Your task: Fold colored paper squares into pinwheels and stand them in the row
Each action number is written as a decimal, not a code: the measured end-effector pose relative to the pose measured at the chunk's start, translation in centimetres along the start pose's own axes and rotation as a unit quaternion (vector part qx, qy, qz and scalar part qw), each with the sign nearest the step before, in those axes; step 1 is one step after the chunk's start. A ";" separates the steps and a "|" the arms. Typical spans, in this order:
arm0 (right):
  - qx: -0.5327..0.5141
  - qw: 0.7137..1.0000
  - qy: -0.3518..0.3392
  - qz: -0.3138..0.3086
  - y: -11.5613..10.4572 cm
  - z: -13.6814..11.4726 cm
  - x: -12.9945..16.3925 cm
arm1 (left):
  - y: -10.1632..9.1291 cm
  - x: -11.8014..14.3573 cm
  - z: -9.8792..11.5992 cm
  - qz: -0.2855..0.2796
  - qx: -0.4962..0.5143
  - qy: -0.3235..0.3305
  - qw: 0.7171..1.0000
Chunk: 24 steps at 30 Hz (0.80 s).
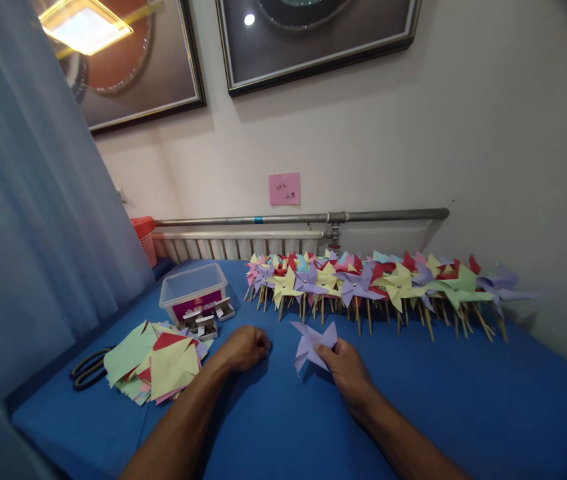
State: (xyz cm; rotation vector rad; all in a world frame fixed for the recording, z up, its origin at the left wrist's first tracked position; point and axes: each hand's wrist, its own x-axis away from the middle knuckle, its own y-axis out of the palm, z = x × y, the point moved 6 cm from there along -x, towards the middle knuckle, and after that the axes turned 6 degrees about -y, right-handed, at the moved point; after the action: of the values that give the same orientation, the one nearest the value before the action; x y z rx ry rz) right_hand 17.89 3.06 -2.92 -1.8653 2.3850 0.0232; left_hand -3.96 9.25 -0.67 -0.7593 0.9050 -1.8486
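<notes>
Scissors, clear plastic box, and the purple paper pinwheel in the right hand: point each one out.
scissors (87, 369), head view, on the dark handle loops.
clear plastic box (193, 285), head view, on its front wall.
purple paper pinwheel (308, 343), head view, on the folded sheet's middle, above the right hand (346, 370).

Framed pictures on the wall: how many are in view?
2. One framed picture hangs at upper left, reflecting a ceiling light; the other framed picture hangs at top centre. Both are cut off by the frame's top edge, and more may hang out of view.
</notes>
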 end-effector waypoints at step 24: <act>-0.051 0.997 -0.064 0.011 1.7 -1.1 0.3 | 1.7 1.7 6.9 0.143 0.316 0.168 0.923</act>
State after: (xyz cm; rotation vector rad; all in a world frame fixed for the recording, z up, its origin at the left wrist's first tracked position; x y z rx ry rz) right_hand 16.05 3.15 -1.98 -1.8185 2.3587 0.2641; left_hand 1.64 5.34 1.82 0.0909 0.5237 -1.8705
